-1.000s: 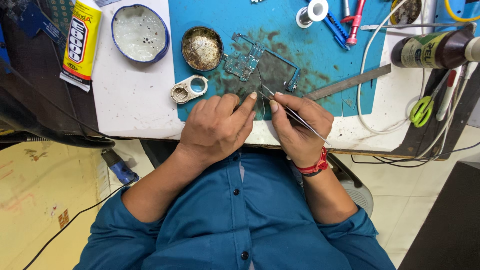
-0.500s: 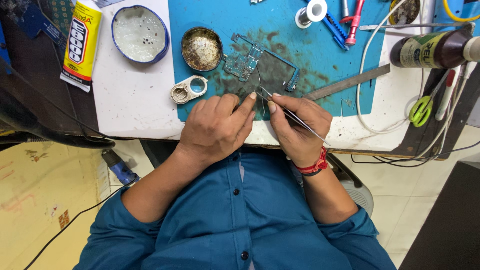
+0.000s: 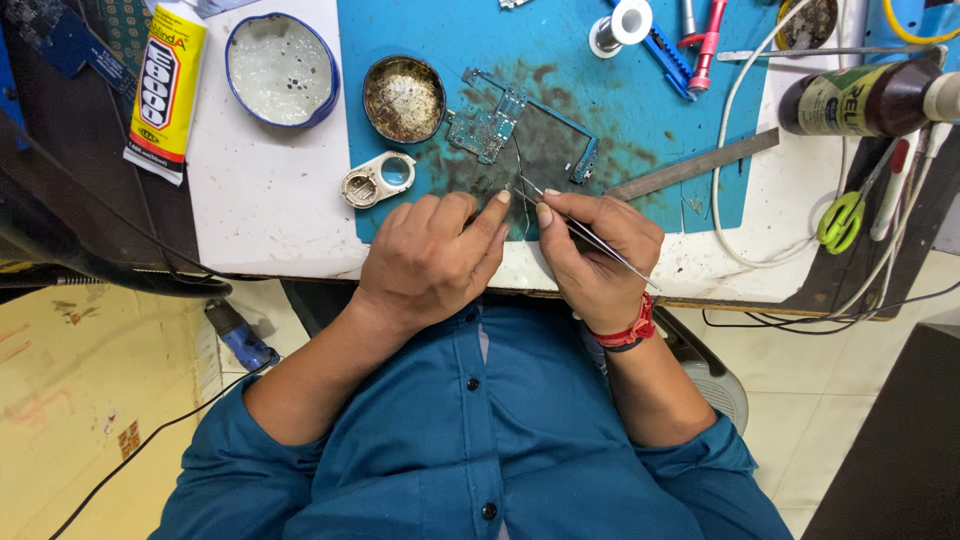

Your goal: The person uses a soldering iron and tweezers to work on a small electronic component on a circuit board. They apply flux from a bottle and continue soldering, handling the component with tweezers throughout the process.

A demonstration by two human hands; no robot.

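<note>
**Tweezers at a circuit board on the blue mat**

Head view: the right hand pinches a pair of thin metal tweezers, thumb and fingers closed on its shaft, the tips pointing toward the near edge of the blue work mat. The left hand rests just beside it at the mat's near edge, fingers curled together and forefinger stretched toward the tweezer tips; whether it pins anything down cannot be told. Just beyond both hands, near the mat's middle, lies a stripped green circuit board with a thin frame running off to the right, on a dark stained patch.

On the white table, by the mat's left edge, sits a small white plastic bracket. A round tin of brownish paste stands at the mat's far left corner, with a blue-rimmed dish and a yellow glue tube further left. A steel ruler lies across the mat's right edge, near a dark bottle, a white cable and green-handled scissors. A solder spool sits at the far edge.
</note>
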